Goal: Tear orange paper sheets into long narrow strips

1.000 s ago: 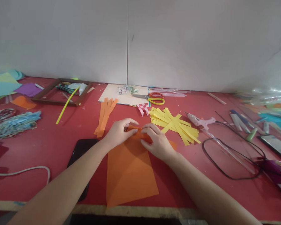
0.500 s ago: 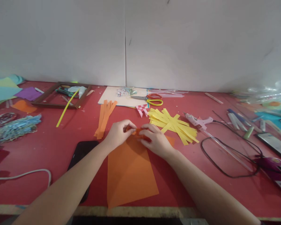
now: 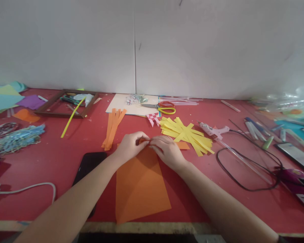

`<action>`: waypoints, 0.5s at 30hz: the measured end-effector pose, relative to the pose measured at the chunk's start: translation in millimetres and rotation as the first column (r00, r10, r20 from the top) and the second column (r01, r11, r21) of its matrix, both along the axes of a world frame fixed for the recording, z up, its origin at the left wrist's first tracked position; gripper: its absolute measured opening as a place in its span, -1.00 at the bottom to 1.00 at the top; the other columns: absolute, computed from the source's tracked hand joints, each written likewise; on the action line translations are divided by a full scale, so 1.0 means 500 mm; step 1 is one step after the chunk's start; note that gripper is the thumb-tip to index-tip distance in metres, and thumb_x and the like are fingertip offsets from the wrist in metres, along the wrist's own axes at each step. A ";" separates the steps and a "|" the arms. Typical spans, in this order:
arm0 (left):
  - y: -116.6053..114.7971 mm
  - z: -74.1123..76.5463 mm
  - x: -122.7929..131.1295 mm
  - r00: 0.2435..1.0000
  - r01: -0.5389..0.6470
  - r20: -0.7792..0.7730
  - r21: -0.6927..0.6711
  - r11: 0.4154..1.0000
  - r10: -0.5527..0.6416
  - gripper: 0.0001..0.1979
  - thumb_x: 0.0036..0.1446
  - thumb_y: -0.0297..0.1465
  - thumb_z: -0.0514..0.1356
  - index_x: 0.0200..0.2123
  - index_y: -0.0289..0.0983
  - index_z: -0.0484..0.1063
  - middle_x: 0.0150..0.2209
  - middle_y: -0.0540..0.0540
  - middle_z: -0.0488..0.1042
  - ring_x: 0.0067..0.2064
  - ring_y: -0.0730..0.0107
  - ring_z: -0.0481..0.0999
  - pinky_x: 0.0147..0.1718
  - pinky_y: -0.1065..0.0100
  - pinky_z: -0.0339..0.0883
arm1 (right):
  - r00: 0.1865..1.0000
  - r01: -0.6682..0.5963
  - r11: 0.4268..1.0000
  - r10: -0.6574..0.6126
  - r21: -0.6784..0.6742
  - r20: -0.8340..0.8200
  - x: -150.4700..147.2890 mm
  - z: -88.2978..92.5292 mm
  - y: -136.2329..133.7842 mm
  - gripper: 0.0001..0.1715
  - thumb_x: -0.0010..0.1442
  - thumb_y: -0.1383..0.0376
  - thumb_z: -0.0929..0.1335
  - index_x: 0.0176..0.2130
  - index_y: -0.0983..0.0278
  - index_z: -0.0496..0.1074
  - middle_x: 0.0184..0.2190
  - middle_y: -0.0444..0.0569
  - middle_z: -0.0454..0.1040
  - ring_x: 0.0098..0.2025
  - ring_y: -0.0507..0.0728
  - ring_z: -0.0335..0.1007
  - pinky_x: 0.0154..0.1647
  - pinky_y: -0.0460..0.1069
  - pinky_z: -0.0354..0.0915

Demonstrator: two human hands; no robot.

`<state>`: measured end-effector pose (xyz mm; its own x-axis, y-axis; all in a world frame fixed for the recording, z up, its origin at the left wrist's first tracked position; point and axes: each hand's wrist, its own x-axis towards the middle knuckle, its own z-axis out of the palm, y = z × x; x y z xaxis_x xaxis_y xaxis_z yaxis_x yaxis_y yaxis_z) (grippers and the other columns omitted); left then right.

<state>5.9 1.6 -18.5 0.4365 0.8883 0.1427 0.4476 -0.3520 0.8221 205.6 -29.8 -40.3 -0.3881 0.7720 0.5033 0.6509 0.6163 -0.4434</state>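
Observation:
My left hand (image 3: 130, 146) and my right hand (image 3: 169, 151) meet fingertip to fingertip above the far edge of an orange paper sheet (image 3: 143, 185). Both are closed in a pinch on an orange paper strip (image 3: 183, 145), whose flat end sticks out beyond my right hand. Most of the strip between the fingers is hidden. Left of my hands lies a bundle of orange paper strips (image 3: 113, 130); to the right is a crossed pile of yellow paper strips (image 3: 188, 133). A small pink-and-white woven paper piece (image 3: 153, 118) sits just beyond my hands.
Scissors (image 3: 164, 108) rest on cream paper (image 3: 119, 103) by the wall. A pink glue gun (image 3: 214, 130) with a looped black cord is on the right. A black phone (image 3: 91, 165) lies partly under my left forearm. A brown frame (image 3: 49, 104) holds small tools.
My fingertips have drawn together and now touch. The right hand's fingers have closed up, and the strip's end shows more clearly at the right. The sheet stays put.

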 end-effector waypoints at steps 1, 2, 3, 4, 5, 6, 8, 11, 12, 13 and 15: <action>-0.001 0.002 0.000 1.000 0.005 0.016 0.012 1.000 -0.005 -0.80 0.19 -0.25 0.23 -0.18 -0.22 0.53 -0.27 -0.06 0.63 -0.30 0.34 0.58 -0.32 0.36 0.43 | 1.000 0.011 1.000 -0.011 0.005 0.004 0.000 0.001 0.000 -0.83 0.34 0.33 0.29 -0.22 0.21 0.49 -0.17 0.04 0.62 -0.13 0.18 0.53 -0.06 0.11 0.38; -0.002 0.004 0.000 0.999 0.018 0.038 0.023 1.000 -0.019 -0.76 0.19 -0.23 0.25 -0.14 -0.21 0.53 -0.21 -0.08 0.64 -0.23 0.31 0.60 -0.28 0.35 0.45 | 1.000 0.024 1.000 -0.024 0.009 0.007 0.000 0.002 -0.001 -0.84 0.33 0.36 0.29 -0.22 0.22 0.48 -0.17 0.05 0.61 -0.14 0.19 0.53 -0.07 0.11 0.38; -0.003 0.006 0.000 0.998 0.035 0.054 0.038 0.999 -0.037 -0.73 0.18 -0.20 0.27 -0.11 -0.20 0.52 -0.16 -0.09 0.63 -0.16 0.28 0.60 -0.23 0.34 0.46 | 0.999 0.039 0.999 -0.039 0.010 0.011 0.000 0.003 -0.001 -0.84 0.30 0.39 0.29 -0.22 0.23 0.47 -0.18 0.06 0.61 -0.14 0.20 0.53 -0.08 0.11 0.38; -0.003 0.007 0.000 0.997 0.056 0.058 0.057 0.997 -0.059 -0.71 0.15 -0.19 0.30 -0.10 -0.20 0.53 -0.13 -0.10 0.62 -0.12 0.26 0.60 -0.19 0.33 0.47 | 0.998 0.054 0.998 -0.054 0.010 0.012 0.001 0.004 -0.001 -0.83 0.26 0.42 0.29 -0.22 0.23 0.46 -0.19 0.06 0.61 -0.15 0.21 0.53 -0.10 0.11 0.38; -0.004 0.007 0.000 0.996 0.071 0.051 0.076 0.995 -0.075 -0.71 0.13 -0.19 0.32 -0.12 -0.20 0.54 -0.12 -0.11 0.62 -0.11 0.26 0.60 -0.17 0.33 0.47 | 0.998 0.065 0.998 -0.065 0.008 0.014 0.000 0.005 -0.002 -0.82 0.23 0.45 0.29 -0.22 0.23 0.45 -0.20 0.05 0.61 -0.16 0.22 0.53 -0.11 0.11 0.38; -0.004 0.008 -0.001 0.996 0.077 0.040 0.087 0.993 -0.080 -0.74 0.12 -0.21 0.33 -0.16 -0.21 0.55 -0.14 -0.12 0.62 -0.13 0.26 0.60 -0.17 0.32 0.47 | 0.997 0.071 0.997 -0.071 0.008 0.016 0.000 0.006 -0.002 -0.80 0.20 0.46 0.28 -0.23 0.22 0.44 -0.21 0.05 0.61 -0.17 0.22 0.53 -0.12 0.11 0.38; -0.003 0.007 -0.001 0.998 0.056 0.035 0.085 0.995 -0.059 -0.79 0.13 -0.24 0.33 -0.22 -0.23 0.57 -0.17 -0.12 0.63 -0.17 0.27 0.61 -0.21 0.33 0.48 | 0.997 0.072 0.997 -0.072 0.013 0.019 -0.001 0.007 -0.004 -0.80 0.21 0.46 0.28 -0.23 0.22 0.44 -0.21 0.04 0.62 -0.17 0.22 0.53 -0.12 0.11 0.38; -0.002 0.004 -0.003 0.999 0.012 0.045 0.074 0.997 -0.016 -0.83 0.16 -0.25 0.29 -0.28 -0.22 0.59 -0.24 -0.11 0.64 -0.23 0.28 0.61 -0.26 0.34 0.47 | 0.996 0.082 0.996 -0.082 0.033 0.020 -0.004 0.009 -0.005 -0.85 0.27 0.40 0.28 -0.21 0.22 0.43 -0.21 0.05 0.63 -0.19 0.22 0.54 -0.10 0.12 0.38; -0.001 0.003 -0.004 0.999 0.011 0.044 0.083 0.996 -0.014 -0.83 0.17 -0.24 0.29 -0.30 -0.22 0.59 -0.25 -0.11 0.65 -0.24 0.27 0.61 -0.26 0.33 0.47 | 0.996 0.089 0.995 -0.090 0.040 0.020 -0.004 0.009 -0.006 -0.86 0.28 0.39 0.28 -0.21 0.22 0.43 -0.22 0.04 0.63 -0.20 0.21 0.53 -0.10 0.13 0.38; 0.000 0.002 -0.005 0.999 0.011 0.039 0.095 0.995 -0.015 -0.82 0.17 -0.24 0.29 -0.31 -0.21 0.60 -0.26 -0.10 0.65 -0.24 0.27 0.61 -0.25 0.32 0.47 | 0.995 0.095 0.994 -0.097 0.046 0.023 -0.005 0.010 -0.006 -0.86 0.28 0.38 0.28 -0.22 0.22 0.43 -0.23 0.04 0.63 -0.21 0.21 0.53 -0.10 0.13 0.37; 0.000 0.001 -0.006 0.999 0.020 0.029 0.103 0.995 -0.023 -0.82 0.17 -0.24 0.28 -0.31 -0.21 0.60 -0.26 -0.10 0.65 -0.24 0.26 0.61 -0.25 0.32 0.46 | 0.994 0.103 0.993 -0.106 0.064 0.034 -0.005 0.012 -0.006 -0.86 0.28 0.39 0.28 -0.23 0.22 0.43 -0.26 0.03 0.63 -0.23 0.21 0.52 -0.11 0.13 0.37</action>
